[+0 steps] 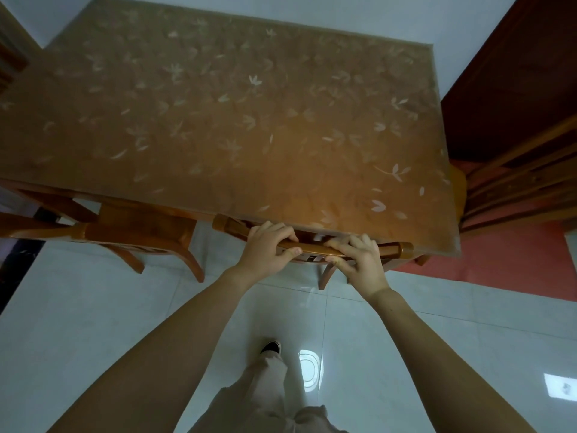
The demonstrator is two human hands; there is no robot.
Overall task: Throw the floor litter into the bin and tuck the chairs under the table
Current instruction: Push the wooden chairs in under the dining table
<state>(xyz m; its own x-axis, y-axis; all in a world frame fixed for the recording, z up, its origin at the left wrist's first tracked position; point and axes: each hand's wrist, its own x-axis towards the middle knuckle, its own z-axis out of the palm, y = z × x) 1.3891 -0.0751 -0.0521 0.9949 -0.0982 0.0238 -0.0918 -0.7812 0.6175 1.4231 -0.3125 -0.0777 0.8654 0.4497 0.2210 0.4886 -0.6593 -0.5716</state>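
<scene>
Both hands grip the chair (pixel 402 249) by its top rail, left hand (pixel 265 253) beside right hand (pixel 360 260), the rail lying crosswise against the near edge of the table (pixel 218 120), so any last push goes straight ahead.

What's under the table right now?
The chair that the left hand and right hand hold is tucked under the table: its back and rear legs show, its seat is covered.
</scene>
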